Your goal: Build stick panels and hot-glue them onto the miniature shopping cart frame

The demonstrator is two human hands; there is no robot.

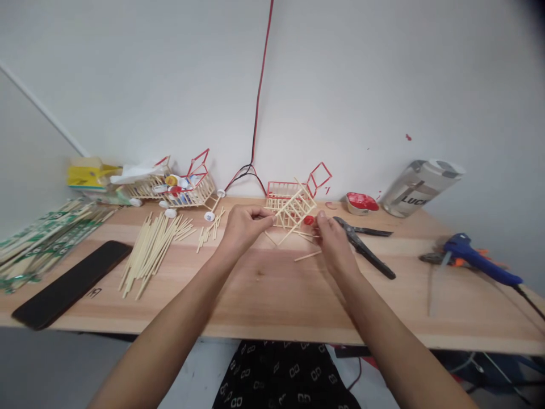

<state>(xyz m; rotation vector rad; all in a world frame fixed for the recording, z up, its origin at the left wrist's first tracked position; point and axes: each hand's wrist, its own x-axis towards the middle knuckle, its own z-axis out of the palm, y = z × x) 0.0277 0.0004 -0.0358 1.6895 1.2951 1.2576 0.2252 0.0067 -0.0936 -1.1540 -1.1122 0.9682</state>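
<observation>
My left hand (247, 224) pinches the left side of a small ladder-like frame of glued wooden sticks (293, 210), held tilted above the table. My right hand (334, 238) is at the frame's right, thumb and fingers closed together; what they grip is too small to make out. A small red piece (309, 220) shows beside those fingertips. Directly behind the frame stands a stick-built basket with a red rim (276, 190) and a red handle (320, 176). Loose stick pieces (307, 257) lie below the hands.
Left are cut sticks (151, 250), a black phone-like slab (72, 284), wrapped chopsticks (42, 244) and mini stick carts (191, 193) with white wheels. Right are black-handled pliers (366, 250), a red-paint dish (361, 203), a tilted clear container (419, 190) and a blue glue gun (481, 261) with its cord.
</observation>
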